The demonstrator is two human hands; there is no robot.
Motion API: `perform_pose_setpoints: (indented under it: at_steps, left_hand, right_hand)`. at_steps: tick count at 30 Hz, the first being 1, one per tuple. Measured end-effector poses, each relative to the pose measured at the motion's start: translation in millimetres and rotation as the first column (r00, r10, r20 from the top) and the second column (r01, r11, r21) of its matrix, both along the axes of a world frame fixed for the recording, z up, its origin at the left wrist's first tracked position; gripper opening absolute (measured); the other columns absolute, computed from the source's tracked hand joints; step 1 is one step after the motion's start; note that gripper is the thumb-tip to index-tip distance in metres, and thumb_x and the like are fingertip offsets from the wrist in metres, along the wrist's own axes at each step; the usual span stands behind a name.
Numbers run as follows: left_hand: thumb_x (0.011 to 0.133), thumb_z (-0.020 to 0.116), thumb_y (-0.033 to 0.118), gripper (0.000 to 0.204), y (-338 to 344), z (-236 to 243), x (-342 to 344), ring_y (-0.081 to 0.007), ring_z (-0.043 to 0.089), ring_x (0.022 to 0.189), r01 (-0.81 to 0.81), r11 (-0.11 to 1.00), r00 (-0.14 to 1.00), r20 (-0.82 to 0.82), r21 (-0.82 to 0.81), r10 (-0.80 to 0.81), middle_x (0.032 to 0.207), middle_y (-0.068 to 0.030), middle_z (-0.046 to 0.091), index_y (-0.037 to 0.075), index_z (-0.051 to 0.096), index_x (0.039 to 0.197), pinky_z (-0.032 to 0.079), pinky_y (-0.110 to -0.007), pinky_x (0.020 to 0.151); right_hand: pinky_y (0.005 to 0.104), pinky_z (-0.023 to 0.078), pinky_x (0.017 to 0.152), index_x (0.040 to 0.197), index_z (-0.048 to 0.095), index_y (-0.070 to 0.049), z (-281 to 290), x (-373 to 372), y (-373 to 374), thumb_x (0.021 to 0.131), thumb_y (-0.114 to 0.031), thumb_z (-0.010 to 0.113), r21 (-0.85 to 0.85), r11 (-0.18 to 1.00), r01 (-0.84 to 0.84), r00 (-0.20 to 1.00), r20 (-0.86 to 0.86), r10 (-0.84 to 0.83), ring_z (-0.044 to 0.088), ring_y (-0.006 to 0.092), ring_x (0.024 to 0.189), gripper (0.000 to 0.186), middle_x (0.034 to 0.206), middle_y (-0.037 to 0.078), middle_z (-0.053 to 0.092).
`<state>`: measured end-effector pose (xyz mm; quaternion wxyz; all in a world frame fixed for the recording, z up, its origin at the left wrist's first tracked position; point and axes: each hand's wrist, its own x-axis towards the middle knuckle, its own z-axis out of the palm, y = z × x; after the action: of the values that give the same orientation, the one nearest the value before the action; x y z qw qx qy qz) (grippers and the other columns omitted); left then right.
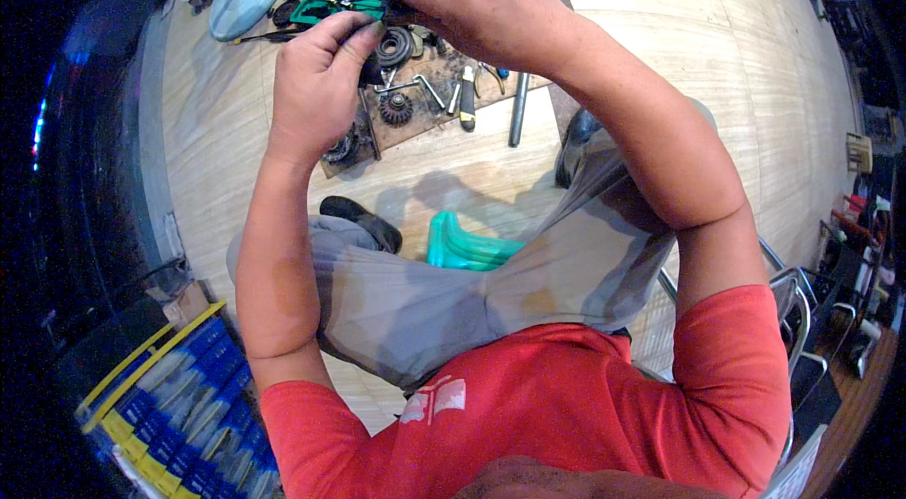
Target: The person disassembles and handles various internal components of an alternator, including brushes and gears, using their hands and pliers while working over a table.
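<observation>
Both my hands are raised close together over the work spot at the top of the view. My left hand (321,74) is closed, thumb and fingers pinched together at a dark piece mostly hidden by them. My right hand (486,3) is closed too, its fingers bent down at dark material whose kind I cannot make out. Just beyond them lies a green tool case (321,10) with several small tools in it. Below the hands are a black ring-shaped part (394,46), a dark toothed gear (394,108) and a bent hex key (429,91).
A yellow-and-black utility knife (468,101), small pliers (493,76) and a metal tube (518,112) lie to the right. A pale round stand base (247,8) is at the far left. A green plastic stool (467,244) shows between my legs; blue-and-yellow bins (189,405) stand lower left.
</observation>
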<state>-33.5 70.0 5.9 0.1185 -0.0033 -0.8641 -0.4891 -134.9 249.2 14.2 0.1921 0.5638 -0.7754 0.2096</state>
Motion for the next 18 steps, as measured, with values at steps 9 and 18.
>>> perform_pose_setpoints:
  at_steps: [9,18]
  left_hand:
    - [0.090,0.061,0.015,0.019,-7.6,2.5,-5.0,-0.0078,0.056,0.071,0.058,0.984,0.984,0.154,0.171,-0.085,0.075,-0.0028,0.065,-0.003,0.066,0.095,0.046,-0.025,0.065]
    - [0.083,0.066,0.010,0.016,1.2,3.2,-1.7,-0.0185,0.064,0.071,-0.002,0.987,0.997,-0.075,-0.162,-0.010,0.081,-0.0116,0.067,-0.001,0.066,0.095,0.049,-0.030,0.064]
  right_hand:
    - [0.0422,0.051,0.072,0.094,0.058,-0.007,9.1,3.1,7.9,0.081,-0.014,0.055,-0.052,0.993,-0.106,0.993,0.039,0.108,0.064,0.0318,0.085,0.015,0.086,0.012,0.062]
    - [0.0452,0.051,0.069,0.087,0.057,-0.005,3.4,1.2,2.7,0.081,-0.013,0.054,-0.019,0.999,-0.032,0.998,0.056,0.033,0.064,0.0355,0.078,0.011,0.082,0.016,0.063]
